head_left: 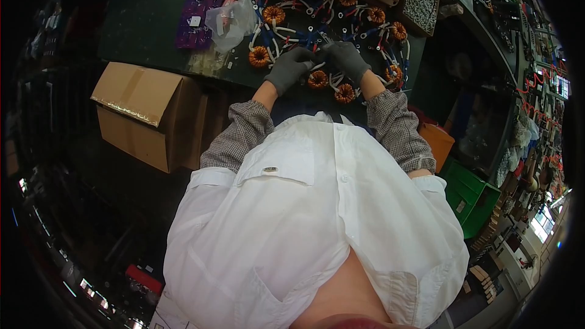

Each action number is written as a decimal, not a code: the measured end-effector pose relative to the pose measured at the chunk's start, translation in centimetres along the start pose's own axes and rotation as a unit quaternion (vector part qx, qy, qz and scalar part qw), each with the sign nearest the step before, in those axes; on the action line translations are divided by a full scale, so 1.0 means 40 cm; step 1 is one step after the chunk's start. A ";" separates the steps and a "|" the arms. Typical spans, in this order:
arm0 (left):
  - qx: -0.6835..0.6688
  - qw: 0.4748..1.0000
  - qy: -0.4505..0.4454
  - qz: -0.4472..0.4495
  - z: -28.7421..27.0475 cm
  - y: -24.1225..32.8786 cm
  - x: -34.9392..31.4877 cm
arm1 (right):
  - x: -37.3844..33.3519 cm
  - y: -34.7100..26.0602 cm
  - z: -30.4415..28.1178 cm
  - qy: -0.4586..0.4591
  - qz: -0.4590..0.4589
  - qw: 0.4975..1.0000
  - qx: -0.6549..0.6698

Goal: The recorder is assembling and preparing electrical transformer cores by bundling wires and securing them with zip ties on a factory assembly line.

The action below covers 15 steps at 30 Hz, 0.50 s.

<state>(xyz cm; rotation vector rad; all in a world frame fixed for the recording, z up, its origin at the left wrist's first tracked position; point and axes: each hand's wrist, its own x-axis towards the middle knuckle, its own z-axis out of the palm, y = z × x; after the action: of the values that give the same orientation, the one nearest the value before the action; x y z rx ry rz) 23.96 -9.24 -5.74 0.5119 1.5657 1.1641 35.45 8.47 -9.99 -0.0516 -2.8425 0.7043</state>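
Observation:
Both my hands wear dark grey gloves and meet over a dark green workbench (146, 30). My left hand (290, 68) has its fingers closed near a cluster of lead ends. Beside it my right hand (347, 60) is closed too, fingertips almost touching the left's. What lies between the fingers is too small and covered to make out. Around them lie several copper-wound ring coils, one just below the hands (317, 79), another left of them (259, 56). White, blue and red leads with metal ring terminals (311, 29) run between the coils.
Purple circuit boards (194, 24) and a clear plastic bag (231, 26) lie to the left. A box of small metal parts (420, 9) sits at the back right. A cardboard carton (137, 113) stands left of me, a green crate (469, 198) to my right.

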 end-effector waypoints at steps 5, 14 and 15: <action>-0.034 0.995 0.049 -0.082 0.000 0.009 0.007 | 0.032 -0.073 -0.049 -0.069 0.464 0.765 0.442; 0.003 0.992 0.077 -0.095 0.016 0.004 0.029 | 0.027 -0.044 -0.037 -0.078 0.468 0.754 0.454; 0.003 0.993 0.077 -0.094 0.018 0.005 0.030 | 0.023 -0.035 -0.028 -0.080 0.473 0.749 0.458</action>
<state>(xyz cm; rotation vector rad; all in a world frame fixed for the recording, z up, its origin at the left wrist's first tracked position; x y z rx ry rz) 24.16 -7.88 -6.12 0.2759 1.7093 1.0748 34.82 7.83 -8.17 -1.3507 -2.0630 2.2632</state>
